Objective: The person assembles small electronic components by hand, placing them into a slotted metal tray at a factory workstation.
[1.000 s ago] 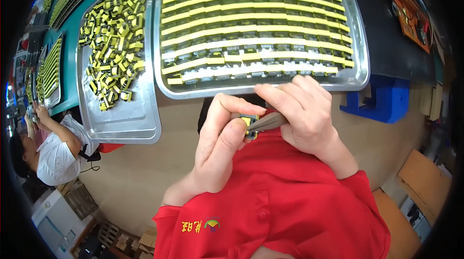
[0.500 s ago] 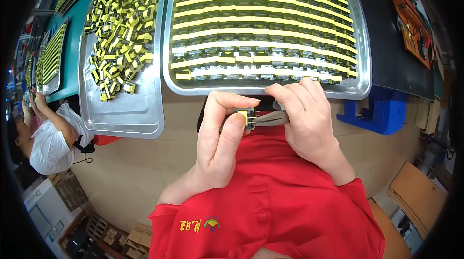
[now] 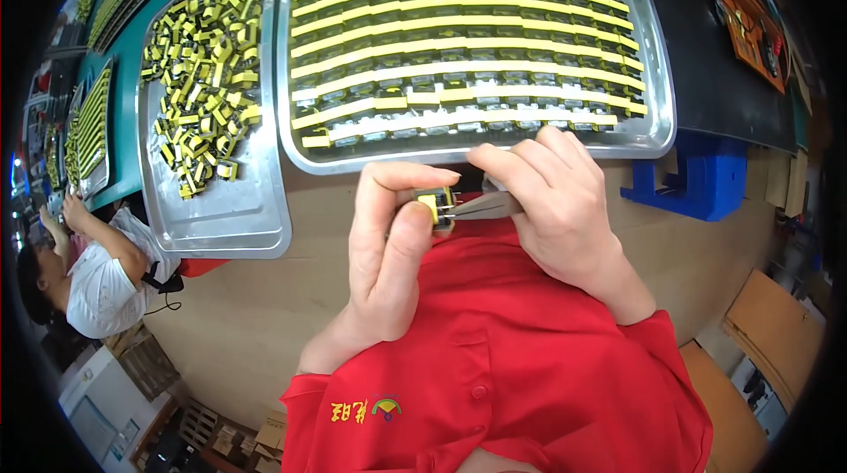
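Between the thumb and forefinger of my left hand [image 3: 386, 248] is a small transformer [image 3: 434, 206], black with yellow tape, its metal pins pointing right. My right hand [image 3: 558, 204] is closed round a slim grey metal tool that looks like tweezers or fine pliers [image 3: 483, 207]; its handle is hidden in my palm. The tool's narrow tip reaches the pins of the transformer. Just beyond my hands lies a metal tray [image 3: 423, 159] filled with rows of the same yellow-taped transformers [image 3: 468, 67].
To the left, another metal tray [image 3: 216, 240] holds a loose heap of transformers [image 3: 207, 76]. A blue plastic block [image 3: 693, 186] is at the table's right edge, with an orange tool box [image 3: 745, 23] farther back. A co-worker in a white shirt [image 3: 110, 274] sits at far left.
The trays and table have shifted slightly left and up in view. Both hands still hold the transformer and the tool, whose tip has moved slightly along the pins.
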Demonstrator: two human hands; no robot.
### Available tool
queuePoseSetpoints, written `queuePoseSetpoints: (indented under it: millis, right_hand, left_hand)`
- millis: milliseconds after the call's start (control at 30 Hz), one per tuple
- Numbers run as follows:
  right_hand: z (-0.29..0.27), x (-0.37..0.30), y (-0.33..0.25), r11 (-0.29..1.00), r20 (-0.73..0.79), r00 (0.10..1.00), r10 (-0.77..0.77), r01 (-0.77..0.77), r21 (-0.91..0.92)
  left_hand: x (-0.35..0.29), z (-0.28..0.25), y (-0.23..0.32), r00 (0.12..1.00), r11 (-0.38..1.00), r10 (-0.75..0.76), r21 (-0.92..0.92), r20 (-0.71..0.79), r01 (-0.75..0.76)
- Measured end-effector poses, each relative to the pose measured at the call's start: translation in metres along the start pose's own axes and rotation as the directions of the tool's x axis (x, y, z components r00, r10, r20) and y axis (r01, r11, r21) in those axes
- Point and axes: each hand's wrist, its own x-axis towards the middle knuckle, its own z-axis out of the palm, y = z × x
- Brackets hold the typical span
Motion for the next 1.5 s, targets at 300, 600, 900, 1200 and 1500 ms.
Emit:
queuePoseSetpoints:
  millis: [300,600,900,1200,1500]
  right_hand:
    - [-0.021,-0.007,-0.002,0.907,0.094,0.988,0.119,-0.147,0.396]
    - [-0.016,-0.008,-0.008,0.064,0.489,0.86,0.146,-0.501,0.863]
    - [-0.014,-0.01,-0.001,-0.14,0.619,0.784,-0.042,-0.618,0.774]
    - [-0.012,-0.017,0.012,-0.111,0.637,0.749,-0.185,-0.66,0.743]
    - [-0.008,-0.014,-0.005,-0.305,0.617,0.755,0.224,-0.547,0.78]
  left_hand:
    - [0.004,0.002,-0.004,0.997,0.991,0.065,-0.122,0.042,-0.06]
    - [0.011,0.006,0.0,0.968,0.994,0.112,-0.014,0.223,-0.112]
    - [-0.002,0.006,0.033,0.86,0.676,0.404,0.532,0.312,-0.51]
    - [-0.002,0.009,0.034,0.88,0.825,0.28,0.373,0.383,-0.425]
    - [0.007,0.009,0.016,0.98,0.983,0.117,0.119,0.159,-0.137]
